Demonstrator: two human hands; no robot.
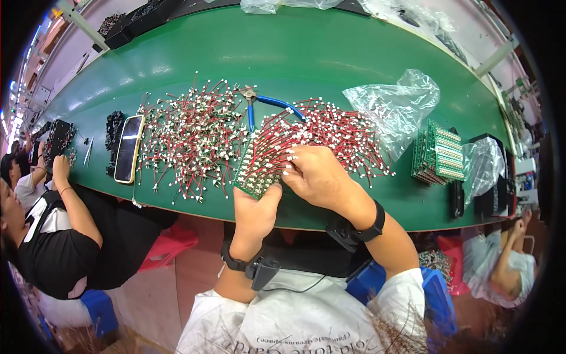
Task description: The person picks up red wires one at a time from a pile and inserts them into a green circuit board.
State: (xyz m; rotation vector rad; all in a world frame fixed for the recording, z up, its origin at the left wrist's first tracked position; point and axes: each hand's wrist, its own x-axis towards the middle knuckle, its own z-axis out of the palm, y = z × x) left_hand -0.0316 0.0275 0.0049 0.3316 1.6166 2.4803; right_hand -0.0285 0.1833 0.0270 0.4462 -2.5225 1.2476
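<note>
My left hand (254, 209) is closed on the lower edge of a green circuit board panel (254, 182), thumb on top. Rows of small pale parts cover the panel, and many red wires (268, 147) with white connectors fan up from it. My right hand (315, 177) is bent over the panel's right side, fingers pinched among the wire ends; the fingertips are partly hidden. A large heap of red wires with white connectors (191, 135) lies to the left, and another wire heap (345, 133) lies behind my right hand. Blue-handled cutting pliers (277, 103) rest open between the heaps.
A phone (128, 148) lies beside black parts (114, 133) at left. On the right are a clear plastic bag (395, 103) and a stack of green boards (439, 153). Black trays (138, 23) line the back. A co-worker (53, 236) sits at left, another person (501, 265) at right.
</note>
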